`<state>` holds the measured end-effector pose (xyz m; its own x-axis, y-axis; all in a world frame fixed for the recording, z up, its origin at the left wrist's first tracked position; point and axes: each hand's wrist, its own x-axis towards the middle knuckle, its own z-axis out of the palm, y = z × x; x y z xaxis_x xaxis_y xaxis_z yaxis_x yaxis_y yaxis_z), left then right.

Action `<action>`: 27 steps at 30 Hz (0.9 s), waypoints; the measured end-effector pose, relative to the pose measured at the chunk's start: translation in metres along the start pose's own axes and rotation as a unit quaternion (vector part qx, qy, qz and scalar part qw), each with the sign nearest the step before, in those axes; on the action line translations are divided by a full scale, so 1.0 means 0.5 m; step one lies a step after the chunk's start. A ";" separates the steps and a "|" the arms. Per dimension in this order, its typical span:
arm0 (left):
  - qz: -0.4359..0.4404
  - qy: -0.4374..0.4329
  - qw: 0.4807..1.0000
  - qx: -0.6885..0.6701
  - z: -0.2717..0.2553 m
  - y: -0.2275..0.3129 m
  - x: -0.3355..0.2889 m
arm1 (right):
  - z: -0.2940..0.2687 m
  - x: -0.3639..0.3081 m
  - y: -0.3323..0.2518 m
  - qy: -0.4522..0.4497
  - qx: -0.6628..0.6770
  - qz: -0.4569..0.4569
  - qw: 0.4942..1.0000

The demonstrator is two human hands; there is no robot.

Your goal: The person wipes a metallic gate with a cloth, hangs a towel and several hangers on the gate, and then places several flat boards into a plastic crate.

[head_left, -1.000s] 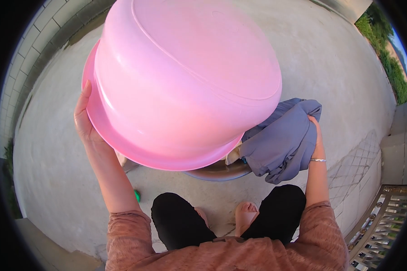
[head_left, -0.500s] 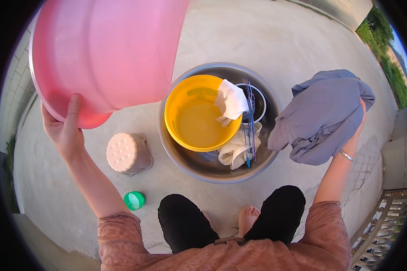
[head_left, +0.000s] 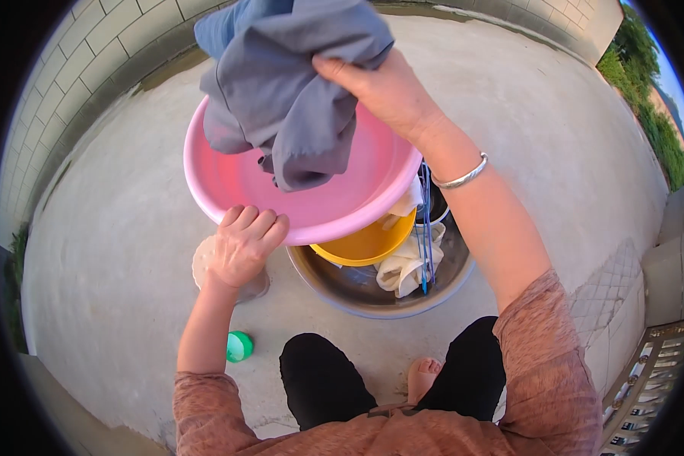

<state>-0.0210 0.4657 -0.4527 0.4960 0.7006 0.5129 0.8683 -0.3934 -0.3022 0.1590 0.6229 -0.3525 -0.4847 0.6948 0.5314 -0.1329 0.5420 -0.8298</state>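
My left hand [head_left: 248,242] is closed round the near rim of a pink basin [head_left: 380,176], which is held up above the other vessels. Over its mouth hangs a bundled grey garment [head_left: 289,83], gripped by my right hand [head_left: 384,91] near its right side. A blue part of cloth [head_left: 220,34] shows behind the grey. Below the pink basin sits a yellow basin [head_left: 368,245], partly covered, inside a wide metal basin [head_left: 334,285]. Beside the yellow one lie a cream cloth [head_left: 404,270], blue and purple hangers [head_left: 427,228] and a dark vessel with a pale rim [head_left: 438,205].
A small stool with a pale dotted top [head_left: 202,258] stands left of the metal basin, half hidden by my left hand. A green cup-like container [head_left: 239,346] is on the concrete floor nearby. A block wall [head_left: 91,61] runs at far left; a metal railing [head_left: 646,395] is at lower right.
The pink basin has swung from tilted at upper left to mouth-up over the yellow basin. My right hand has carried the grey garment leftward from the right side to above it.
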 end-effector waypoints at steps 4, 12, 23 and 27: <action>-0.047 0.017 0.999 -0.002 0.018 -0.017 -0.036 | -0.019 -0.082 0.077 -0.135 -0.168 0.097 0.972; -0.245 0.067 0.966 0.047 0.107 -0.113 -0.137 | -0.191 -0.316 0.216 -0.016 -0.197 0.562 0.803; -0.284 -0.028 0.951 0.117 0.308 -0.203 -0.223 | -0.024 -0.452 0.315 0.003 0.202 0.666 0.718; -0.283 -0.053 0.951 0.108 0.382 -0.187 -0.247 | 0.011 -0.453 0.338 0.069 0.237 0.650 0.719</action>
<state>-0.1655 0.5295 -0.6411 -0.0652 0.8245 0.5621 0.9680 0.1891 -0.1651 0.2418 0.5545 -0.6141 -0.3800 0.5271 -0.7601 0.0579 -0.8066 -0.5883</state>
